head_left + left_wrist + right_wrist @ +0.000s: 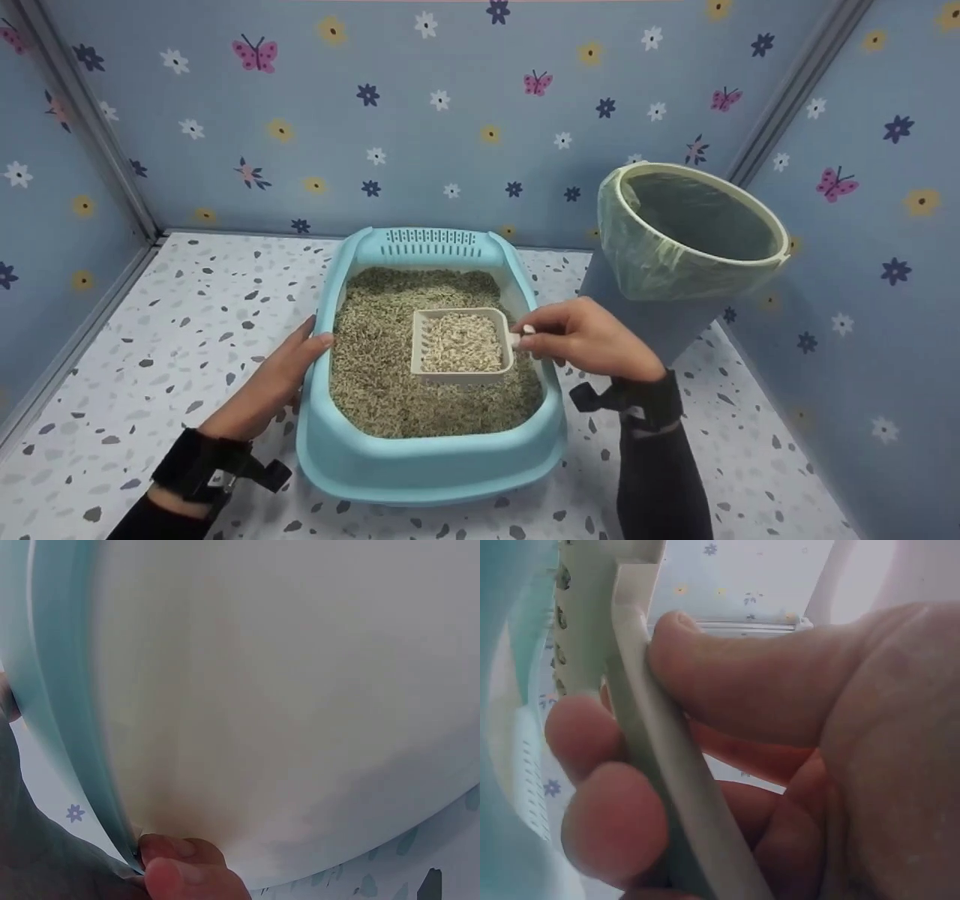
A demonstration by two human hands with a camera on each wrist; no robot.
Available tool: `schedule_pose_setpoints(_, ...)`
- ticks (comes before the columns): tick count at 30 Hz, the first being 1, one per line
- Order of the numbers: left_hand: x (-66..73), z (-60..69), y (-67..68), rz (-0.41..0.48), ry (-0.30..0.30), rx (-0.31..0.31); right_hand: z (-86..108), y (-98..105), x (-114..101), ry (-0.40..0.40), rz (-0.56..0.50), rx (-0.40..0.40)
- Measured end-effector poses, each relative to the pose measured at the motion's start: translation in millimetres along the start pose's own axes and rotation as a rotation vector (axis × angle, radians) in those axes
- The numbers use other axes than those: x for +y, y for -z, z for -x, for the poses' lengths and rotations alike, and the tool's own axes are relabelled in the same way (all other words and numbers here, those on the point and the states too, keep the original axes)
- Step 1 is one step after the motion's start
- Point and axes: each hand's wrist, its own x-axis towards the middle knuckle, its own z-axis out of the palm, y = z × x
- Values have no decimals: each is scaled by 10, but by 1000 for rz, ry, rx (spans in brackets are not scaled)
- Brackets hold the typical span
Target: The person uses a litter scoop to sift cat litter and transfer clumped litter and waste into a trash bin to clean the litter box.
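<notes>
A light blue litter box [435, 472] stands on the floor, filled with brownish-green pellet litter [375, 397]. Over the litter is a cream litter scoop [465, 375], roughly level and heaped with paler pellets [461, 341]. My right hand [589, 337] grips its handle, thumb along one side and fingers curled round the other; the handle [675, 765] crosses the right wrist view. At the box's left side, my left hand [281, 367] holds the rim, thumb on top. Fingertips [191, 885] curl beneath the rim against the pale outer wall in the left wrist view.
Right of the box, by the back wall, stands a tall bin [637, 322] lined with a translucent greenish bag [652, 274]. Panels [450, 127] printed with flowers and butterflies enclose the speckled floor [187, 322] at the back and both sides.
</notes>
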Motion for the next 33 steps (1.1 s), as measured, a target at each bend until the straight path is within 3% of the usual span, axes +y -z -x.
schedule_pose_setpoints(4, -5, -3, -5, -5, -4, -2, 73, 39, 14, -28, -7, 48)
schedule_pose_setpoints(9, 1, 13, -2, -33, 29, 9, 22, 4, 3, -15, 25, 10)
schedule_pose_setpoints(13, -4, 5, -6, -45, 37, -3, 88, 56, 13, -20, 52, 69)
schedule_pose_setpoints(18, -4, 10, 0, -45, 42, 4, 16, 22, 28, -2, 106, 53)
schedule_pose_setpoints(24, 2, 32, 7, -38, 43, 0, 64, 36, 69, 8, 99, 153)
schedule_pose_setpoints(29, -21, 32, 24, -39, 47, 13, -16, -21, 25, 27, 149, 175)
schedule_pose_setpoints(33, -25, 24, 29, -40, 54, 16, 38, 35, 16, -16, 129, 206)
